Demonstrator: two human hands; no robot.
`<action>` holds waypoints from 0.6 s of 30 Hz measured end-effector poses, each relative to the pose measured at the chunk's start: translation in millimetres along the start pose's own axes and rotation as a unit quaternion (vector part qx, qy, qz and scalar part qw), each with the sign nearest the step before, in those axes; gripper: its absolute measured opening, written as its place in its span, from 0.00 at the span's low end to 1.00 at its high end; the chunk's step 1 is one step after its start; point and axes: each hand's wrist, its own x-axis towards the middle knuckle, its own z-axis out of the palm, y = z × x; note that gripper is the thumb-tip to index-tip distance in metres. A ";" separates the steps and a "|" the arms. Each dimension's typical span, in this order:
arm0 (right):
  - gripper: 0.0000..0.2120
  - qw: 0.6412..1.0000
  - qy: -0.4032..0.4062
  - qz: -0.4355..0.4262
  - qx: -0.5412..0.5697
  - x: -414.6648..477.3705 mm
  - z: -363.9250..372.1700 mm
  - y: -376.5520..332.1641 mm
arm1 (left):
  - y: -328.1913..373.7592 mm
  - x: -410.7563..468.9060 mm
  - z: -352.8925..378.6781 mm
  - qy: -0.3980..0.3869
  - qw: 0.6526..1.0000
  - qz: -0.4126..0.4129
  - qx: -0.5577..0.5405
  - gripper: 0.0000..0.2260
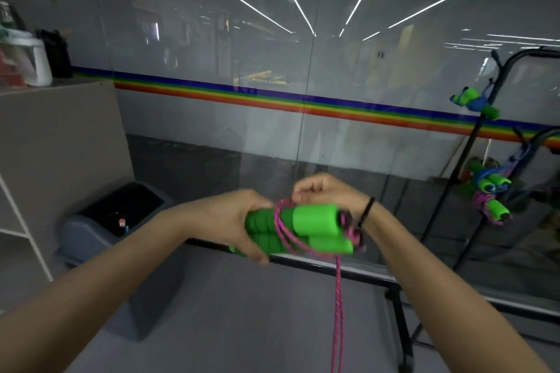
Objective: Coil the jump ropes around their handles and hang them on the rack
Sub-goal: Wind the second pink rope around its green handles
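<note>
Coiling in progress: the left hand (242, 221) grips the paired green handles (315, 221), the right hand (324, 191), just above them, pinches the pink rope (338, 297), whose slack hangs below; more wraps appear needed before hanging on the rack (466, 145) well to its right.

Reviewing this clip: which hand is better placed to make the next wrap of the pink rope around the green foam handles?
Right. The right hand pinches the pink braided rope above the two green foam handles; the left hand grips the handles' other end, steadying them.
</note>
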 end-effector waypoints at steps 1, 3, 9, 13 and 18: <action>0.08 0.996 0.027 -0.013 0.086 -8.9 -1.4 13.9 | 1.9 6.2 -1.6 0.051 0.996 0.012 -0.073 0.13; 0.13 0.979 0.170 0.054 0.100 -23.7 1.3 35.3 | 3.6 21.6 -6.1 0.159 0.972 0.019 -0.173 0.13; 0.13 0.907 0.128 0.088 -0.390 -62.1 3.6 29.3 | -3.0 70.6 8.9 0.279 0.952 -0.127 0.029 0.13; 0.09 0.853 0.071 0.085 -0.510 -79.5 -26.4 -4.9 | 22.6 93.5 37.1 0.171 0.943 -0.103 0.266 0.17; 0.09 0.927 0.119 0.092 -0.345 -86.1 -69.5 -11.2 | 50.3 102.9 45.0 -0.003 0.951 -0.019 0.309 0.14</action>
